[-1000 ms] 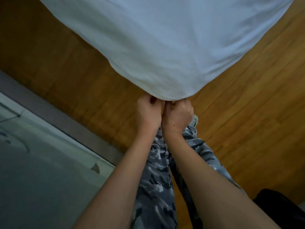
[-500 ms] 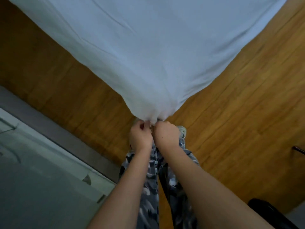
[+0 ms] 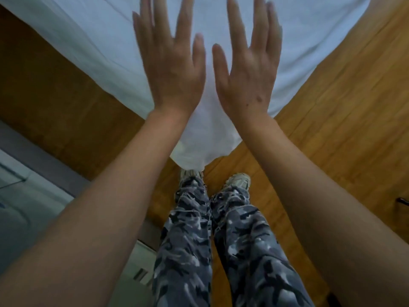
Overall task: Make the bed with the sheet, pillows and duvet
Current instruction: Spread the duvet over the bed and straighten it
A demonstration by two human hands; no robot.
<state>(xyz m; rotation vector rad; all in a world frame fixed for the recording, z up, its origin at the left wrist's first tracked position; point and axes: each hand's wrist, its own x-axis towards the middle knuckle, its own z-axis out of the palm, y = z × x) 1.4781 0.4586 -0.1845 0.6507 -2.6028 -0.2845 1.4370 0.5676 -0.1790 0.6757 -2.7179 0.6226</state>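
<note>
While both hands, left and right, spread flat and hold nothing, the sheet covers the bed's near corner, hanging toward the floor. Sheet looks fitted at this corner; pillows and duvet, unseen, remain.

No legible text anywhere.

There is only one view, from the head of the person; it looks steeply down along the body, so the shoes and the floor are far below; both hands, left and right, are near the lens before the sheet; the wide lens bends the edges.
</note>
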